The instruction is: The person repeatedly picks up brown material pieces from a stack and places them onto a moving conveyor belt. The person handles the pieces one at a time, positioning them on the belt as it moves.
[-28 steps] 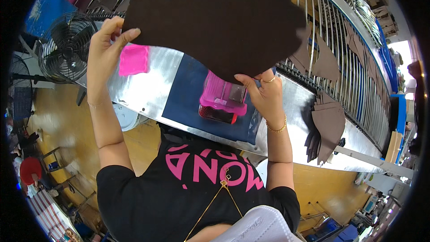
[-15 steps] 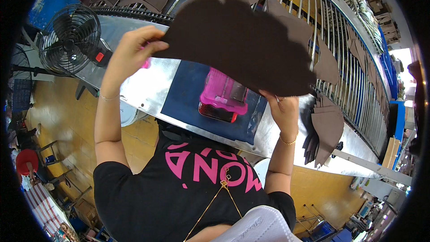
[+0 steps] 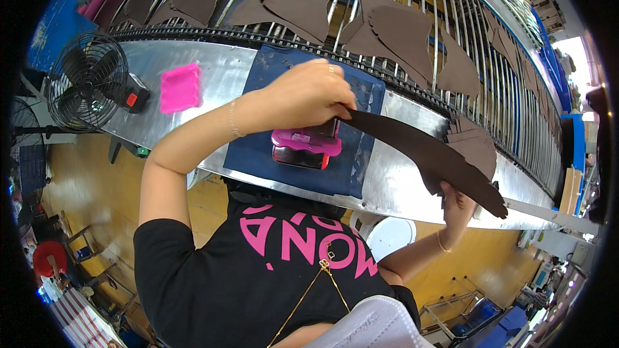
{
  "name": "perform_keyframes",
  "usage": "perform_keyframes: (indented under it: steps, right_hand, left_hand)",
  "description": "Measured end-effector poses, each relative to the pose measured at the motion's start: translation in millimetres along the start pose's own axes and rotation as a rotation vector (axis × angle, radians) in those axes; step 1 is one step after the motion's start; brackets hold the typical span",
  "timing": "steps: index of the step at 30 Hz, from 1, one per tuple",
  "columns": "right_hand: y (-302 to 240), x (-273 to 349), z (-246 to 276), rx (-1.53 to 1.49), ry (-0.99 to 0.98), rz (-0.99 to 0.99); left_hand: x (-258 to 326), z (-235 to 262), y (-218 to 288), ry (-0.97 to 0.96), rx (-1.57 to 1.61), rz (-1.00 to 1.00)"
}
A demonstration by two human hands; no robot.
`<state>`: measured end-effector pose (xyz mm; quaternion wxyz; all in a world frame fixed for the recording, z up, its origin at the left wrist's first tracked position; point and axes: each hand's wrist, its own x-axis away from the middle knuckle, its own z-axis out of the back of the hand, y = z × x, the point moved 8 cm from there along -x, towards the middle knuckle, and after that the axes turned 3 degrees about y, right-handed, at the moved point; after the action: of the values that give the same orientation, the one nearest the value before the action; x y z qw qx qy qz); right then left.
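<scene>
A dark brown cut sheet (image 3: 425, 148) with a scalloped edge, perhaps leather or fabric, is stretched between my two hands, tilted nearly edge-on. My left hand (image 3: 309, 93) pinches its narrow left end above the blue mat (image 3: 258, 171). Toward its far right end, my right hand (image 3: 456, 205) grips the lower edge, its fingers partly hidden. Beneath my left hand, a pink wavy-edged block (image 3: 288, 139) rests on a black and red case (image 3: 296, 158) on the mat. Part of the block is hidden by the hand.
A metal-bar conveyor (image 3: 412, 45) carrying several brown pieces (image 3: 303, 0) runs along the far side. More brown pieces (image 3: 474, 142) lie stacked at the table's right. A pink wavy-edged piece (image 3: 180, 88) and a black fan (image 3: 90, 82) are at the left. A white bucket lid (image 3: 391, 238) shows below the table.
The brown sheet has swung right and down, turning from broad side to nearly edge-on. My left hand has moved right over the mat; my right hand has moved right and lower.
</scene>
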<state>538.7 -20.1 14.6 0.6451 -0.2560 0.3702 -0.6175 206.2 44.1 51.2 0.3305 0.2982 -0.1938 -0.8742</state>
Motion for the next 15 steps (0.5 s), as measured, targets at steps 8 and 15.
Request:
perform_keyframes:
  steps: [8,15]
  right_hand:
    - [-6,26,89,0.227,0.125,-0.178]
    - [-38,1,127,0.069,0.559,-0.072]
  left_hand:
    - [-101,1,31,0.013,0.097,-0.258]
    - [-180,26,80,0.074,-0.466,-0.481]
